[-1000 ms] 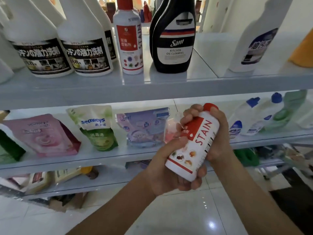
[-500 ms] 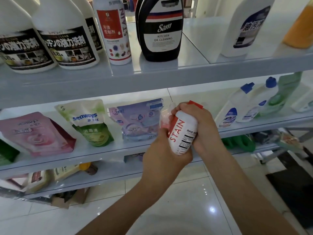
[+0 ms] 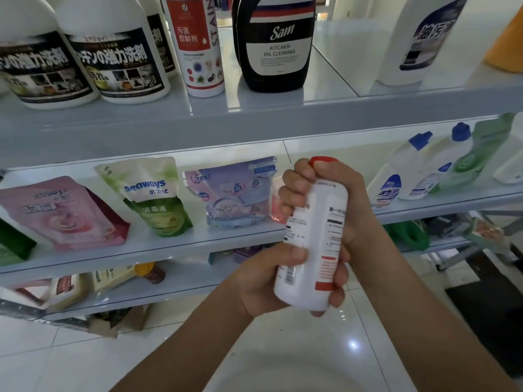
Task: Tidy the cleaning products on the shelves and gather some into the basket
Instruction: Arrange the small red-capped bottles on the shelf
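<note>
Grip of the left hand (image 3: 260, 281), which rises from the lower left of the frame, is clamped on the lower half of a white plastic bottle with a red cap (image 3: 314, 236), thumb across its label. The right hand (image 3: 356, 210) has its grip closed round the neck and cap. The bottle is held nearly upright at centre right, its small-print side towards the camera, in front of the pale grey middle shelf (image 3: 169, 247). On that shelf stand a pink pouch (image 3: 62, 213), a green-and-white Seaways pouch (image 3: 152, 196) and a lilac pouch (image 3: 235, 193). At upper centre, the top shelf (image 3: 254, 128) carries a white STAIN bottle (image 3: 198, 46) beside a black Sam bottle (image 3: 278, 43).
</note>
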### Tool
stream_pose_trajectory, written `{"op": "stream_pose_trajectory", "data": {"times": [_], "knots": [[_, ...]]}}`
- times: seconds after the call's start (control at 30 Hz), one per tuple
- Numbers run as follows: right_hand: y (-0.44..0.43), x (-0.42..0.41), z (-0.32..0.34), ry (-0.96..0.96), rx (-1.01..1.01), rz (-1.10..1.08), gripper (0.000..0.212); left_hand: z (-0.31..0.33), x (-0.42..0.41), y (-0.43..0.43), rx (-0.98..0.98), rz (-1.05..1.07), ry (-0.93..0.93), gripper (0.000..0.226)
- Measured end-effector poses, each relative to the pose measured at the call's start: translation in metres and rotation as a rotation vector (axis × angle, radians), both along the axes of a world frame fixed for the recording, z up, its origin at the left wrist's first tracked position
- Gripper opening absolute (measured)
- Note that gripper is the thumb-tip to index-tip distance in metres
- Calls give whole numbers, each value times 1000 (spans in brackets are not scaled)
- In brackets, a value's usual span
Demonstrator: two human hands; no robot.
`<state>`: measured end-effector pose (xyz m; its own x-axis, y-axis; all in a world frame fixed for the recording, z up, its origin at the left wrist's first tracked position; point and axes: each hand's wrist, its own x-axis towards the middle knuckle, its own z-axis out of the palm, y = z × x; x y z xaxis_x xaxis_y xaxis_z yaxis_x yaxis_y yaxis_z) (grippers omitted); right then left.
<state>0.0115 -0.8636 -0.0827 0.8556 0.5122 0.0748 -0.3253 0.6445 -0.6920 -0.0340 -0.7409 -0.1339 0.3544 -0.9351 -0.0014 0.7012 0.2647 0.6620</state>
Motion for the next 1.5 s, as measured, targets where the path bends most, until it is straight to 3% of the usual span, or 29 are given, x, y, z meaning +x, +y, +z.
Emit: {"op": "stream_pose_trajectory", "data": {"times": [0.1,0.2,0.23,0.27,0.33,0.4,0.5,0.6,0.7,0.77,0.83,0.87,0.93,0.97,1.03,1.1,1.23,1.33,1.4,1.43,1.5], "knots": [[-6,-1,0,151,-79,-166,6,5,10,13,246,171,-28,52],[2,-1,-6,29,-578,-606,18,3,19,6,862,586,-663,47],[6,-2,-7,25,-638,-700,21,4,18,2,973,698,-808,47],[9,-2,-7,41,-622,-731,23,5,17,-1,998,764,-862,46],[6,-4,-6,72,-509,-618,23,5,15,2,907,748,-799,40],[-3,-5,-9,85,-261,-367,19,9,12,12,629,535,-519,37],[-6,1,-13,56,149,7,13,6,0,8,105,181,-126,53],[-2,6,-8,81,188,64,13,2,-7,-1,-13,95,6,53],[-11,2,3,152,59,-67,13,17,-6,3,120,177,40,54],[-15,-1,8,148,-159,-301,13,26,0,3,474,421,-242,33],[-13,-3,9,91,-418,-500,13,24,3,-1,824,659,-657,38],[-10,-4,9,80,-456,-542,14,24,3,-3,896,735,-756,44],[-7,-6,8,127,-346,-522,14,24,1,-4,965,801,-790,41],[-6,-6,7,163,-230,-463,14,25,1,-1,924,789,-703,35],[-4,-5,2,192,95,-220,14,39,-3,2,637,638,-288,25],[1,-3,-3,228,354,-16,16,51,-11,3,340,464,75,39],[7,-4,-5,402,273,-5,19,64,-17,-2,18,377,505,40],[9,-7,-14,484,-148,-243,18,65,-19,-6,-80,546,661,41],[13,-12,-17,465,-287,-397,20,60,-18,-7,-68,576,690,49],[14,-12,-15,478,-263,-380,19,58,-18,-6,-55,560,687,52],[12,-9,-13,569,-33,-215,16,56,-17,0,46,506,608,53]]}}
